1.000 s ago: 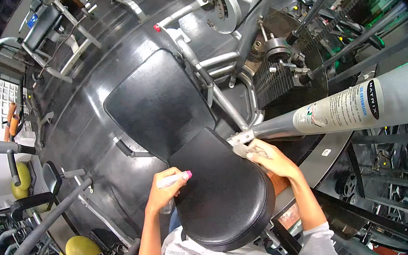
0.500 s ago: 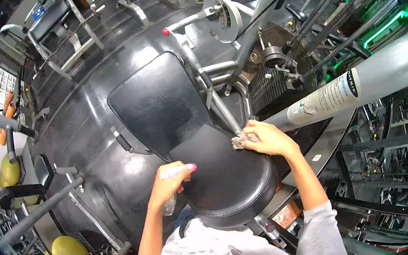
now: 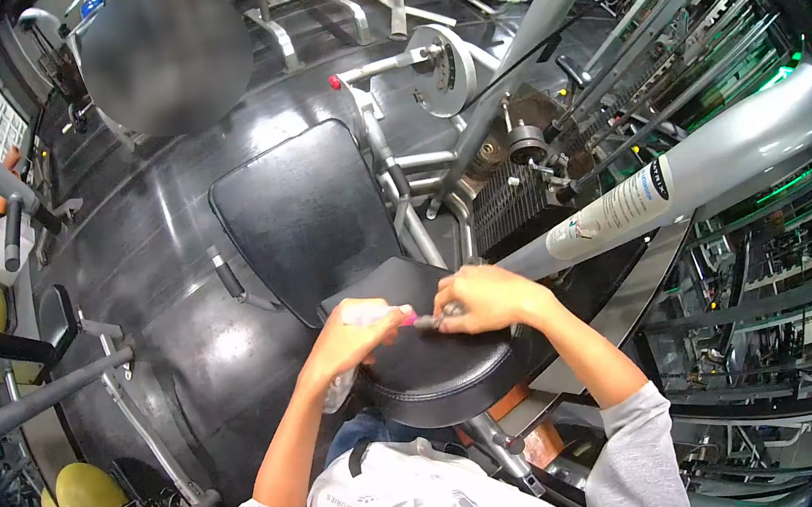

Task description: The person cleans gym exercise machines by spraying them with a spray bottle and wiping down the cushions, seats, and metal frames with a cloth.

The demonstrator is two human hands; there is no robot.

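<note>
My left hand (image 3: 360, 337) is closed round a clear spray bottle (image 3: 340, 391) with a pink nozzle tip, held above the left side of the black padded seat (image 3: 428, 356). Its nozzle points right, at a crumpled grey cloth (image 3: 448, 313) pinched in my right hand (image 3: 486, 299). The nozzle and cloth are very close; whether they touch I cannot tell. Beyond the seat lies the black backrest pad (image 3: 302, 220), with faint marks on its surface.
A silver machine frame (image 3: 613, 220) with a label runs along the right, beside a weight stack (image 3: 522, 220). A padded handle (image 3: 226, 272) sticks out left of the backrest. Yellow balls (image 3: 92, 505) sit at lower left. A blurred round patch covers the upper left.
My right hand has lifted from the seat's right edge and moved left with the cloth to the bottle's nozzle. My left hand has moved slightly right and up with the bottle.
</note>
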